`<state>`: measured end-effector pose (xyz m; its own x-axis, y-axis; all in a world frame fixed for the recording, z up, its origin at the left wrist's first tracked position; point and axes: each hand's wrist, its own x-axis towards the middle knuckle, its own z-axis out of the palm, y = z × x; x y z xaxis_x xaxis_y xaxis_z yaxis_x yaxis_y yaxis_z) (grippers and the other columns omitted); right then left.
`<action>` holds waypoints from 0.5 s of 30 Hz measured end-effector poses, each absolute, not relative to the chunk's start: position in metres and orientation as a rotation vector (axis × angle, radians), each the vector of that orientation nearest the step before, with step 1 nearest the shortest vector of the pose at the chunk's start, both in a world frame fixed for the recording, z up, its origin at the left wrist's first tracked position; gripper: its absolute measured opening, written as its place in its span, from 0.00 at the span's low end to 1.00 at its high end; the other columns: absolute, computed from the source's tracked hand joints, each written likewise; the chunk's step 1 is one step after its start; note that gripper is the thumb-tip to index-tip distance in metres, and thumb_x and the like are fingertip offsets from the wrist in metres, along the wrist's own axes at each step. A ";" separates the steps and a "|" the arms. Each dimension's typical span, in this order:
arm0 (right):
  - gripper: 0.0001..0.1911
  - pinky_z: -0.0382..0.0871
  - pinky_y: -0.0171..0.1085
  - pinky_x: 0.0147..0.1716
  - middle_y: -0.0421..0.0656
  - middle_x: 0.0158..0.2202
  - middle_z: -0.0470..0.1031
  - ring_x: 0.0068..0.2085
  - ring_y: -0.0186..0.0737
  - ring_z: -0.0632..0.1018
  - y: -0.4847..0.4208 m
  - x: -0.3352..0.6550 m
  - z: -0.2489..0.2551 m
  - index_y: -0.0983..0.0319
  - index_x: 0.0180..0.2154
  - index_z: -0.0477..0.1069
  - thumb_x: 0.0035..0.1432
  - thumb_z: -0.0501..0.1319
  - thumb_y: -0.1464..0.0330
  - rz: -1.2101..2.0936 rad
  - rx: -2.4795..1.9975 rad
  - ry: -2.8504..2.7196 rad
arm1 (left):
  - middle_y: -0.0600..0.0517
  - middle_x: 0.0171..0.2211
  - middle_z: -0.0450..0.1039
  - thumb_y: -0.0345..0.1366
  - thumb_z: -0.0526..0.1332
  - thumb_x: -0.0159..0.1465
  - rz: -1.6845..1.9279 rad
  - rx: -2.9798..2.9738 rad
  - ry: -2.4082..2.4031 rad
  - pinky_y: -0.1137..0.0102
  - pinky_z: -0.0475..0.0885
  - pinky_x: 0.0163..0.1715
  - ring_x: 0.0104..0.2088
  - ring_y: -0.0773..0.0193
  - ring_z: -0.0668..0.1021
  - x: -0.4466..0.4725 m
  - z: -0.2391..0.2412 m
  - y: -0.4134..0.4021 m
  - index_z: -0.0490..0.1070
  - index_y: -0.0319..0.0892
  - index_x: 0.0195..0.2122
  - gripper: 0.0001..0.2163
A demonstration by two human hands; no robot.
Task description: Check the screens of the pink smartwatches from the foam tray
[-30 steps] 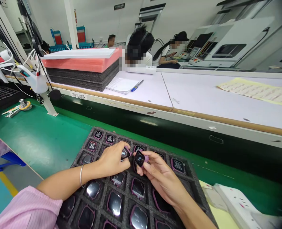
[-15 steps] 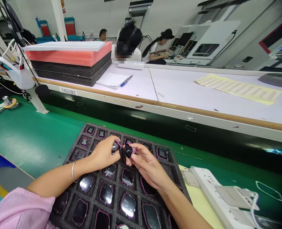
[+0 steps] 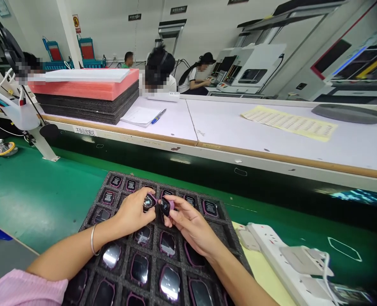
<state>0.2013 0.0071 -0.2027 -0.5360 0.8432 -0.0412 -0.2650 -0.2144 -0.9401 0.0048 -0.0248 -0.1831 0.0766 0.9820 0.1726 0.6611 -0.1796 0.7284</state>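
My left hand [image 3: 134, 212] is closed on a smartwatch case [image 3: 149, 202] with a purple frame, its dark screen lit with a watch face. Close beside it, my right hand [image 3: 187, 219] pinches a second purple smartwatch case [image 3: 166, 206], turned partly edge-on. Both are held just above a black foam tray [image 3: 220, 231], whose square pockets hold several more purple-framed watch cases. Some in the back row, such as one watch case [image 3: 210, 207], show white text on their screens. Nearer ones, like another watch case [image 3: 169, 281], have dark, reflective screens.
A white power strip [image 3: 281, 259] with plugs lies right of the tray on the green bench [image 3: 48, 191]. Behind runs a raised white shelf [image 3: 214, 123] with stacked foam sheets [image 3: 89, 95], a notepad [image 3: 140, 115], a blue pen [image 3: 158, 116] and a yellow label sheet [image 3: 287, 123]. Several people sit beyond.
The right hand's watch case has turned more edge-on, and the left one's screen now faces me more, its watch face clearer. The camera view has shifted slightly; both hands keep their hold.
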 end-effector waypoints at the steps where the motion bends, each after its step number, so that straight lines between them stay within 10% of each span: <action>1: 0.24 0.70 0.38 0.36 0.38 0.29 0.73 0.31 0.37 0.75 0.007 0.202 -0.203 0.53 0.51 0.78 0.54 0.75 0.53 1.845 -0.744 -1.266 | 0.44 0.47 0.79 0.34 0.62 0.60 0.897 1.890 1.632 0.57 0.75 0.51 0.47 0.51 0.81 0.005 -0.183 -0.025 0.68 0.42 0.52 0.17; 11: 0.23 0.70 0.38 0.36 0.40 0.39 0.75 0.31 0.35 0.75 0.008 0.202 -0.204 0.51 0.51 0.78 0.54 0.75 0.56 1.865 -0.728 -1.208 | 0.50 0.41 0.77 0.32 0.60 0.59 1.002 1.683 1.631 0.66 0.74 0.34 0.25 0.65 0.74 0.001 -0.175 -0.025 0.68 0.42 0.50 0.16; 15: 0.23 0.72 0.39 0.36 0.42 0.41 0.76 0.31 0.35 0.75 0.009 0.201 -0.204 0.53 0.51 0.78 0.55 0.75 0.57 1.871 -0.728 -1.207 | 0.50 0.42 0.77 0.31 0.60 0.58 1.071 1.620 1.601 0.65 0.74 0.41 0.35 0.62 0.78 -0.001 -0.176 -0.022 0.69 0.42 0.46 0.14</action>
<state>0.2013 0.0086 -0.2037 -0.5333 0.8443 -0.0520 -0.3007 -0.2467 -0.9213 -0.0010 -0.0218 -0.1755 -0.0606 0.9904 0.1242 0.4929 -0.0785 0.8665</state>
